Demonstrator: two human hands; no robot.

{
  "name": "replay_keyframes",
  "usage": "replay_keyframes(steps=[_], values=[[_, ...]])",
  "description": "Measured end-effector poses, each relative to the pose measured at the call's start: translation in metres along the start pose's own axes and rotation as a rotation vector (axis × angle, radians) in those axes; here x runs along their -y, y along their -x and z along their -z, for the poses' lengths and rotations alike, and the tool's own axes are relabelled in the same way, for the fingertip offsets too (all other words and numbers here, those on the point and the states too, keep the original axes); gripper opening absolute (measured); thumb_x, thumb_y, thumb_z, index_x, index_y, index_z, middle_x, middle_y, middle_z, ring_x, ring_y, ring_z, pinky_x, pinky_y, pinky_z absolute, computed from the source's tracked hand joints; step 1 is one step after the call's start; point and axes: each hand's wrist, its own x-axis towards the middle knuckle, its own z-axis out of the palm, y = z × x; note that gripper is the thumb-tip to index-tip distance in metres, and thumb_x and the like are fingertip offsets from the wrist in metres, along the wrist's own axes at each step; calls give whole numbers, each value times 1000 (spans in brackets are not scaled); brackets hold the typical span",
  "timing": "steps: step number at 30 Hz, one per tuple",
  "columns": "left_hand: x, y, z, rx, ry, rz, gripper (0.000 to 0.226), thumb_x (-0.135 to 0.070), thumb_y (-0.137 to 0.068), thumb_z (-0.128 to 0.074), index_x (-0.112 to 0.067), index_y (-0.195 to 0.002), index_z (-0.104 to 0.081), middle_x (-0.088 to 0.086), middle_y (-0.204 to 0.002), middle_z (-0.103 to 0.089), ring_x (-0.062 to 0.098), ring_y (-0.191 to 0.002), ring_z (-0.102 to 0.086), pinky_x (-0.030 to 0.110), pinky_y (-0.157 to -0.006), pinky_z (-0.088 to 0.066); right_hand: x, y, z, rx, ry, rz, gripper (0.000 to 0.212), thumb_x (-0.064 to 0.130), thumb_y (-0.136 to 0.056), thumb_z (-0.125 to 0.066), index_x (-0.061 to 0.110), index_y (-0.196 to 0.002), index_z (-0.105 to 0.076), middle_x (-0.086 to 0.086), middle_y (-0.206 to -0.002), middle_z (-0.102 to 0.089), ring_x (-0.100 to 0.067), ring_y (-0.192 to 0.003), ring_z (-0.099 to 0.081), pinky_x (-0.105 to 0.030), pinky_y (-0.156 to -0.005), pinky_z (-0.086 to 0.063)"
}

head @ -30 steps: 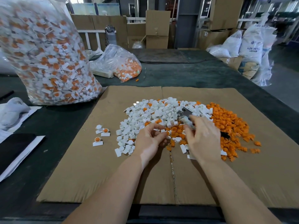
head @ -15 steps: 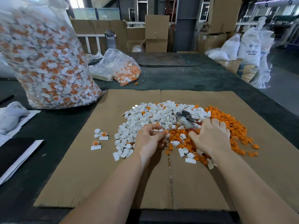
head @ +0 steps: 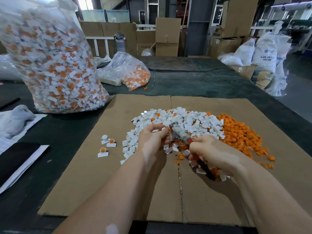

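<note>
A heap of white plastic pieces [head: 182, 120] lies on the cardboard sheet [head: 101, 174], with a heap of orange pieces [head: 239, 135] to its right. My right hand [head: 212, 152] grips pliers [head: 181, 134] by their red and black handles, jaws pointing up-left. My left hand [head: 152, 139] pinches a small orange and white piece at the pliers' jaws. Three joined white-and-orange pieces [head: 108, 144] lie apart on the cardboard, left of the heap.
A big clear bag of white-and-orange pieces [head: 50, 65] stands at the back left, a smaller bag [head: 131, 73] behind the cardboard. White cloth [head: 15, 119] and a dark flat object on paper [head: 15, 159] lie at the left. Boxes and sacks stand beyond the dark table [head: 211, 81].
My right hand has drawn back toward me and swung the pliers' jaws left to my left hand's fingertips. My left hand has lifted slightly with its piece.
</note>
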Motion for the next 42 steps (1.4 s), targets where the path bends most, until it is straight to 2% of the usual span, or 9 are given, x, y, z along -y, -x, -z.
replay_keyframes(steps=[4,12,16,23,29,33,36,39,42], values=[[-2,1,0,-39,-3,31,9,4,-90,-55,-3,-97,-56,9,-62,-52,11,-47,-48,17,-44,-45,2,0,-1,71,19,-19,9,2,-84,-42,5,-86,-50,-15,-80,-49,-22,-68,-52,-34,-60,-41],[-3,0,2,-78,-15,25,15,5,-91,-54,3,-105,-56,10,-66,-51,13,-50,-47,16,-43,-43,8,4,-5,109,158,-5,8,0,-85,-42,6,-88,-46,-16,-79,-54,-22,-67,-51,-16,-41,-37],[-1,0,2,-77,-12,13,14,7,-90,-53,3,-103,-55,11,-66,-52,11,-47,-48,15,-45,-46,6,3,-10,-14,313,90,14,10,-90,-47,9,-76,-47,-11,-68,-52,-21,-57,-48,-29,-53,-38],[6,-3,2,-94,-24,-2,9,6,-88,-57,-3,-90,-57,9,-64,-55,9,-44,-52,21,-51,-51,2,1,-16,-155,366,157,33,33,-91,-56,11,-68,-50,-10,-67,-52,-21,-57,-48,-33,-59,-40],[18,-7,4,-104,89,10,11,4,-85,-61,-5,-92,-59,7,-60,-58,14,-49,-54,33,-62,-51,-10,0,-15,-234,194,179,35,45,-81,-64,12,-71,-58,2,-55,-54,-8,-43,-45,-19,-45,-33],[24,-2,10,-3,-93,-84,16,3,-88,-59,-8,-98,-65,3,-62,-59,9,-47,-56,24,-53,-52,-32,-13,-5,-551,403,158,31,49,-81,-62,19,-91,-57,-2,-89,-58,-17,-81,-52,-30,-63,-38],[31,1,16,57,-457,-183,23,-8,-93,-55,-19,-107,-69,7,-102,-68,9,-85,-67,25,-82,-54,-47,-22,4,-724,648,107,53,54,-82,-59,16,-117,-55,-7,-112,-56,-25,-110,-46,-34,-87,-38],[33,4,18,76,-613,-220,25,-14,-96,-52,-25,-112,-67,4,-120,-64,19,-114,-57,33,-103,-42,-58,-28,9,-774,865,46,63,63,-81,-52,15,-122,-52,-6,-114,-53,-24,-111,-45,-34,-89,-39],[35,4,17,83,-665,-263,22,-15,-96,-53,-24,-111,-64,3,-106,-64,17,-104,-60,20,-87,-44,-61,-29,8,-777,990,-16,69,69,-82,-41,18,-129,-48,-6,-123,-51,-24,-117,-43,-36,-97,-35]])
